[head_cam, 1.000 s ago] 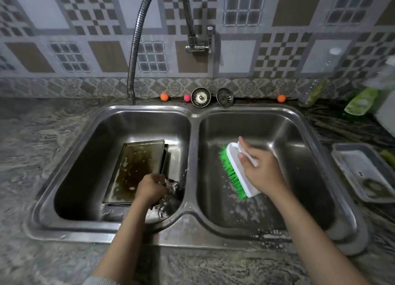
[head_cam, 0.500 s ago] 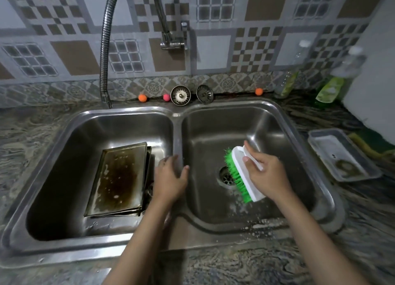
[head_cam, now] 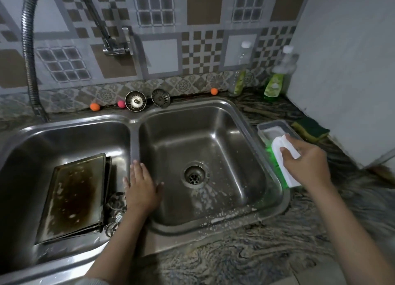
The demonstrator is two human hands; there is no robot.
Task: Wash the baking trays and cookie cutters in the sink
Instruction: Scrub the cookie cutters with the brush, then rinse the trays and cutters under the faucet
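Observation:
Stacked baking trays [head_cam: 73, 196], brown-stained and soapy, lie in the left basin of the steel double sink [head_cam: 136, 122]. Metal cookie cutters [head_cam: 115, 210] sit beside them against the divider. My left hand [head_cam: 142, 186] rests flat and open on the divider between the basins, holding nothing. My right hand [head_cam: 305, 163] grips a white scrub brush with green bristles [head_cam: 284, 167] over the small grey tray [head_cam: 271, 127] on the counter to the right of the sink. The right basin holds only soap foam near its drain [head_cam: 194, 174].
A flexible faucet hose [head_cam: 28, 56] arches over the left basin. Two sink strainers [head_cam: 147, 100] and small orange and pink balls line the back ledge. Two soap bottles [head_cam: 275, 79] stand at the back right corner, a green sponge [head_cam: 312, 130] beside a white wall.
My left hand let go of the cookie cutters and moved onto the divider. My right hand carried the brush out of the right basin to the tray on the counter.

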